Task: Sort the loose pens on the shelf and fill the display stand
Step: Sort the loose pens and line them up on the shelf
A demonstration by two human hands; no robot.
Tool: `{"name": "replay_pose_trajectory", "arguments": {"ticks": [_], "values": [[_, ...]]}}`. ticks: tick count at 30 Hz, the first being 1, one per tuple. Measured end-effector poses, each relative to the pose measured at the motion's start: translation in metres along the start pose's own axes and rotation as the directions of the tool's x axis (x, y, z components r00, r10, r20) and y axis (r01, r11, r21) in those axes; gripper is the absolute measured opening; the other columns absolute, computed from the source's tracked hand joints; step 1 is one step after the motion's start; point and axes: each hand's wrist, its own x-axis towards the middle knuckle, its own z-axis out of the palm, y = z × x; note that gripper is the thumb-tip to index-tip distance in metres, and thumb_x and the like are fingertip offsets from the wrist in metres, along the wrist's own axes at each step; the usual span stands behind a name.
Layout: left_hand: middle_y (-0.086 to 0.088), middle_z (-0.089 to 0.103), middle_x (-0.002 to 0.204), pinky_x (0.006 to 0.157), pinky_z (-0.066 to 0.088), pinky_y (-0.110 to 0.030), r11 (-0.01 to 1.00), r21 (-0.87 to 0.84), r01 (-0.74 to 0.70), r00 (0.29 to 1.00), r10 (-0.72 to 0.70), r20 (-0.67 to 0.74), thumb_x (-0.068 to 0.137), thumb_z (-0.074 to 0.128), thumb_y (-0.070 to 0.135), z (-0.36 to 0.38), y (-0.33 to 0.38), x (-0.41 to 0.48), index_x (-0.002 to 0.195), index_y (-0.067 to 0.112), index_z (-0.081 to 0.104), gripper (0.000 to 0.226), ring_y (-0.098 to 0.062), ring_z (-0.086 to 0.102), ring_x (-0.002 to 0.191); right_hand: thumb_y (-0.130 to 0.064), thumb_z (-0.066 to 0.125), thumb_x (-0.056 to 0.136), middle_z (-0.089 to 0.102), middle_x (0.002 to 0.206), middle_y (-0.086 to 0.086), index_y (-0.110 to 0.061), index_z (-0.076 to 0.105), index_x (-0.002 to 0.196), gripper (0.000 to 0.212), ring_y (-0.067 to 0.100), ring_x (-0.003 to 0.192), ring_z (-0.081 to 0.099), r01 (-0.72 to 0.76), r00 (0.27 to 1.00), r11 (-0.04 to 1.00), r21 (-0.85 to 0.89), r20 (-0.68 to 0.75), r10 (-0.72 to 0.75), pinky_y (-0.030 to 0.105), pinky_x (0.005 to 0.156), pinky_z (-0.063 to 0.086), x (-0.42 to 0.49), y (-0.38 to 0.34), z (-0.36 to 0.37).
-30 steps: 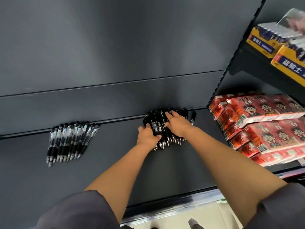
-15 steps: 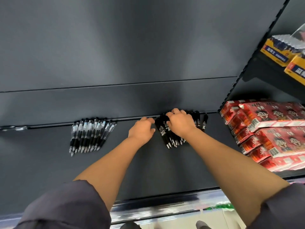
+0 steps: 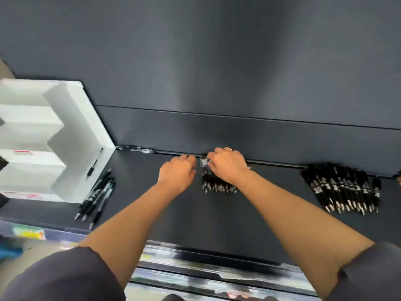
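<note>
A bunch of black pens [image 3: 217, 185], silver tips toward the viewer, is seen on the shelf [image 3: 217, 227], well right of the white display stand [image 3: 32, 137]. Its top is gripped by the curled fingers of the right hand [image 3: 227, 165]. The left hand [image 3: 176, 172] is curled at its stand-side edge; whether anything is held cannot be told. Half a second ago the stand was out of view, and both hands were on the larger pile [image 3: 342, 190], now farther right.

Right hand [image 3: 227, 165] grips middle pen bunch [image 3: 218, 186], left hand [image 3: 176, 173] beside.
</note>
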Motion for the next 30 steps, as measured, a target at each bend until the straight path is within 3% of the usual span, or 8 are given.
{"name": "replay_pose_trajectory", "arguments": {"ticks": [5, 12, 15, 20, 25, 28, 30], "values": [[-0.004, 0.055, 0.114, 0.08, 0.041, -0.037, 0.992, 0.071, 0.105, 0.994, -0.107, 0.03, 0.094, 0.043, 0.026, -0.005, -0.098, -0.032, 0.114, 0.017, 0.05, 0.023, -0.026, 0.052, 0.109, -0.031, 0.039, 0.098, 0.058, 0.112, 0.006, -0.019, 0.06, 0.111, 0.027, 0.03, 0.103, 0.057, 0.102, 0.992, 0.992, 0.08, 0.066, -0.107, 0.034, 0.068, 0.041, 0.039, -0.088, 0.013], [-0.009, 0.042, 0.125, 0.086, 0.044, -0.043, 0.892, 0.089, 0.444, 0.873, -0.453, 0.181, 0.092, 0.044, 0.022, 0.022, -0.2, -0.073, 0.122, 0.015, 0.043, 0.031, -0.032, 0.043, 0.116, -0.03, 0.038, 0.097, 0.055, 0.114, 0.001, -0.025, 0.059, 0.114, 0.028, 0.025, 0.106, 0.055, 0.171, 0.945, 0.962, 0.215, 0.241, -0.222, 0.033, 0.074, 0.041, 0.089, -0.163, 0.032], [-0.012, 0.04, 0.124, 0.085, 0.045, -0.046, 0.87, 0.054, 0.49, 0.838, -0.487, 0.244, 0.092, 0.047, 0.02, 0.034, -0.211, -0.076, 0.125, 0.013, 0.039, 0.035, -0.034, 0.045, 0.113, -0.03, 0.039, 0.096, 0.055, 0.113, 0.0, -0.026, 0.059, 0.113, 0.026, 0.025, 0.105, 0.055, 0.197, 0.917, 0.946, 0.256, 0.295, -0.27, 0.032, 0.074, 0.04, 0.105, -0.181, 0.044], [-0.014, 0.043, 0.121, 0.082, 0.045, -0.045, 0.882, -0.023, 0.471, 0.859, -0.453, 0.238, 0.092, 0.045, 0.013, 0.038, -0.208, -0.056, 0.135, 0.013, 0.029, 0.046, -0.038, 0.054, 0.107, -0.031, 0.041, 0.096, 0.055, 0.115, 0.0, -0.027, 0.059, 0.114, 0.026, 0.024, 0.107, 0.054, 0.202, 0.89, 0.928, 0.313, 0.336, -0.308, 0.033, 0.076, 0.042, 0.129, -0.194, 0.057], [-0.015, 0.05, 0.11, 0.072, 0.041, -0.039, 0.763, -0.315, 0.564, 0.825, -0.532, 0.189, 0.089, 0.057, 0.017, 0.041, -0.196, -0.029, 0.116, 0.008, 0.037, 0.035, -0.036, 0.055, 0.097, -0.029, 0.044, 0.095, 0.061, 0.116, 0.001, -0.024, 0.061, 0.112, 0.024, 0.025, 0.105, 0.057, 0.108, 0.889, 0.923, 0.369, 0.379, -0.255, 0.035, 0.082, 0.048, 0.143, -0.187, 0.055], [-0.017, 0.054, 0.107, 0.075, 0.043, -0.039, 0.703, -0.455, 0.546, 0.826, -0.543, 0.152, 0.089, 0.054, 0.012, 0.039, -0.191, -0.017, 0.109, 0.006, 0.042, 0.024, -0.034, 0.054, 0.094, -0.026, 0.045, 0.094, 0.065, 0.105, 0.007, -0.015, 0.064, 0.099, 0.022, 0.028, 0.093, 0.063, 0.042, 0.868, 0.924, 0.381, 0.443, -0.222, 0.037, 0.082, 0.052, 0.146, -0.183, 0.053], [-0.015, 0.053, 0.11, 0.077, 0.043, -0.04, 0.731, -0.421, 0.538, 0.831, -0.544, 0.117, 0.091, 0.048, 0.01, 0.036, -0.195, -0.015, 0.111, 0.008, 0.046, 0.021, -0.033, 0.053, 0.098, -0.023, 0.046, 0.092, 0.067, 0.092, 0.01, -0.01, 0.064, 0.092, 0.022, 0.029, 0.086, 0.066, 0.002, 0.85, 0.923, 0.386, 0.485, -0.204, 0.035, 0.075, 0.051, 0.147, -0.183, 0.054]]}}
